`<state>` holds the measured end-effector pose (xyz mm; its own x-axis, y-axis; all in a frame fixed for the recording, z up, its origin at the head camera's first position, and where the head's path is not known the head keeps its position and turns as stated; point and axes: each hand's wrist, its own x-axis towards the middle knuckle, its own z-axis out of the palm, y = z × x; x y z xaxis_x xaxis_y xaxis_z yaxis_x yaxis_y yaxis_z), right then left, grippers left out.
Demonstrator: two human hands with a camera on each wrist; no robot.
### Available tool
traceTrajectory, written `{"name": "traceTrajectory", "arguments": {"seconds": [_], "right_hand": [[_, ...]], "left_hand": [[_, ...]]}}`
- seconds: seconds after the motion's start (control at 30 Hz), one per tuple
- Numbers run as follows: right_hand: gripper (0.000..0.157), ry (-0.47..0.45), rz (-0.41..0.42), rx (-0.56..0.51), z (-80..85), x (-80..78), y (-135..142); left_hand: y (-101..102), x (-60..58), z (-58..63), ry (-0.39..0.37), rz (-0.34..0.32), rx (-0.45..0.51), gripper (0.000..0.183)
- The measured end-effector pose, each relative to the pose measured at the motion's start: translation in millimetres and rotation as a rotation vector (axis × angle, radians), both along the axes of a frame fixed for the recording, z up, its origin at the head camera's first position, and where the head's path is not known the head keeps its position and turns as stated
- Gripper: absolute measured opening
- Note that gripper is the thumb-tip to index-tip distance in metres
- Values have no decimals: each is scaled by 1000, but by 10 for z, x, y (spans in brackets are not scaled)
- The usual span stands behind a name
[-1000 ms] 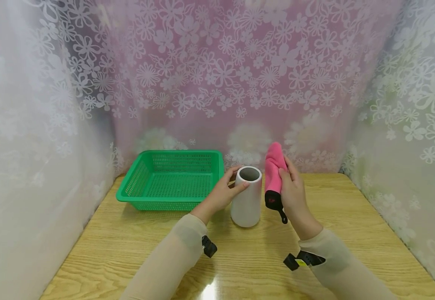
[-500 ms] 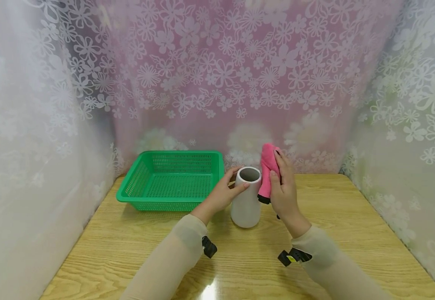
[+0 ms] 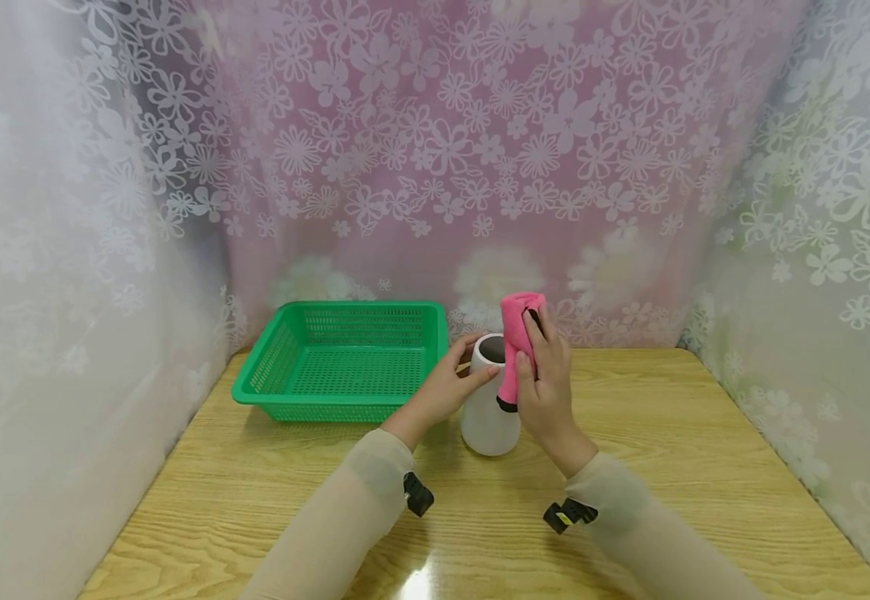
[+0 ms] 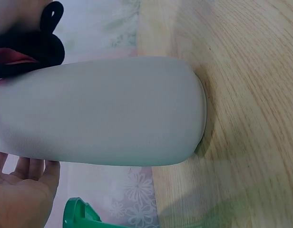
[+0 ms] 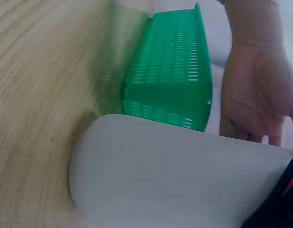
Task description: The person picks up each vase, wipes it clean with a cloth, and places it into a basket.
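Note:
A tall white vase (image 3: 489, 427) stands upright on the table, narrower at its mouth than at its foot. My left hand (image 3: 442, 387) grips it near the top, thumb on the front of the rim and fingers round the far left side. In my right hand (image 3: 550, 396) is a folded pink cloth (image 3: 513, 333) with black trim, held against the upper right side of the vase and covering part of its mouth. The left wrist view shows the cloth's black hanging loop (image 4: 52, 16) beside the vase's upper end.
A green plastic basket (image 3: 330, 399) with slotted walls sits on the wooden table (image 3: 675, 433), left of the vase and near my left hand. Flowered curtains (image 3: 450, 150) enclose the table at the back and both sides.
My right hand has moved left with the pink cloth, from beside the vase to its upper right side, and the cloth has turned. The left hand and vase have stayed put.

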<state>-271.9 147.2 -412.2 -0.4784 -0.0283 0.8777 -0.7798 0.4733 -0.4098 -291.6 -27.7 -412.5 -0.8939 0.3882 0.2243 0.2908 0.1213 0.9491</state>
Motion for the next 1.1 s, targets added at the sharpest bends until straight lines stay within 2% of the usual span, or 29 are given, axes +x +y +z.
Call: {"name": "traceTrajectory", "arguments": {"seconds": [0.17, 0.3, 0.47, 0.83, 0.9, 1.1], "right_hand": [[49, 36, -72, 33, -74, -19, -48], [49, 27, -105, 41, -110, -21, -63], [52, -20, -89, 19, -126, -16, -54], [52, -198, -43, -59, -162, 27, -27], [52, -214, -31, -80, -166, 29, -18], [51, -259, -2, -128, -195, 15, 5]], "left_hand": [[-3, 8, 0, 8, 3, -11, 69], [-2, 12, -2, 5, 7, -19, 68], [0, 12, 0, 0, 8, -17, 66], [2, 12, 13, -11, 2, -12, 65], [4, 26, 41, -12, 0, -19, 65], [-23, 199, 258, -23, -3, -23, 62]]}}
